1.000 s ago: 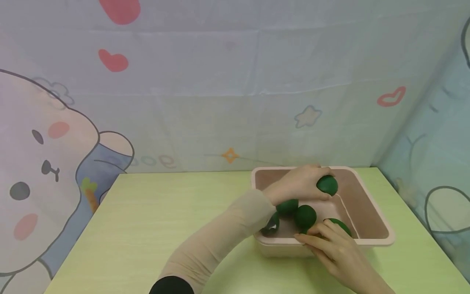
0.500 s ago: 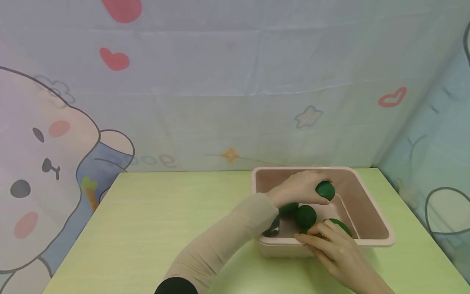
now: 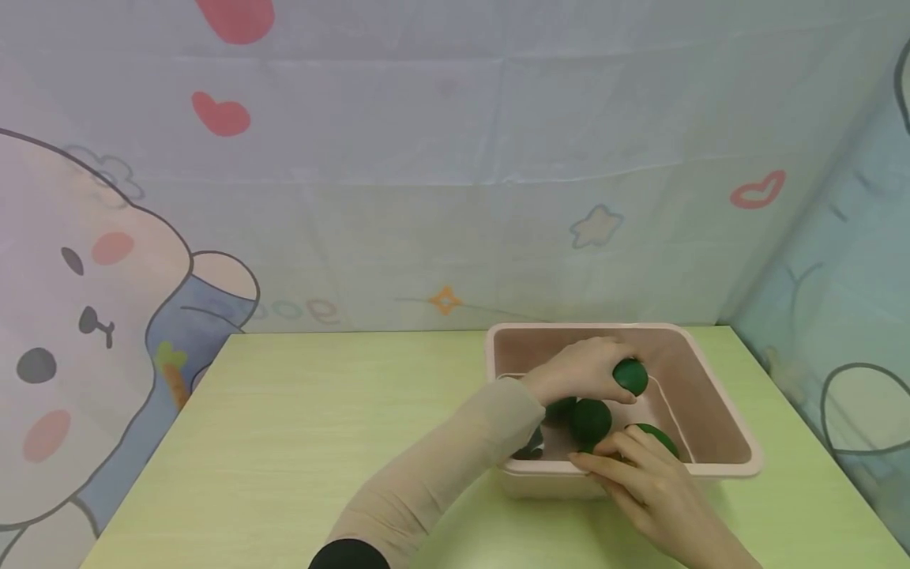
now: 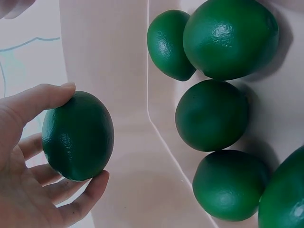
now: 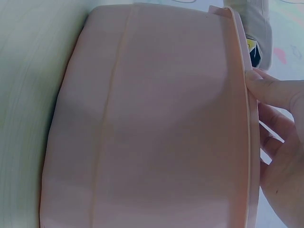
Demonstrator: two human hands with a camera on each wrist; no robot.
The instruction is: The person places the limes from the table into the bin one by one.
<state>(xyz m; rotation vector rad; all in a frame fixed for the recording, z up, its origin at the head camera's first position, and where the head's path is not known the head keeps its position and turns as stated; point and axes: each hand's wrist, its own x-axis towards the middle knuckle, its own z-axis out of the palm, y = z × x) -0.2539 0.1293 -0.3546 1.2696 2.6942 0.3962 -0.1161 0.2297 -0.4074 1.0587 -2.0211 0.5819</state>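
Observation:
My left hand (image 3: 586, 370) grips a dark green lime (image 3: 630, 377) over the inside of a pale pink plastic bin (image 3: 547, 484). In the left wrist view, thumb and fingertips clasp the held lime (image 4: 78, 136) at its ends, apart from the other limes (image 4: 212, 115). Several of these lie together on the bin floor, some touching. My right hand (image 3: 654, 482) holds the near rim of the bin, fingers over the edge. The right wrist view has its thumb against the outside of the rim (image 5: 253, 142).
The bin stands on the right part of a light yellow-green table (image 3: 320, 419). Behind the table hangs a patterned cloth (image 3: 398, 142), and a second cloth side (image 3: 853, 316) runs along the right. A lime (image 3: 657, 438) lies partly behind my right hand.
My left hand has lowered a little into the bin, bringing the lime down and slightly nearer. My right hand stays on the rim.

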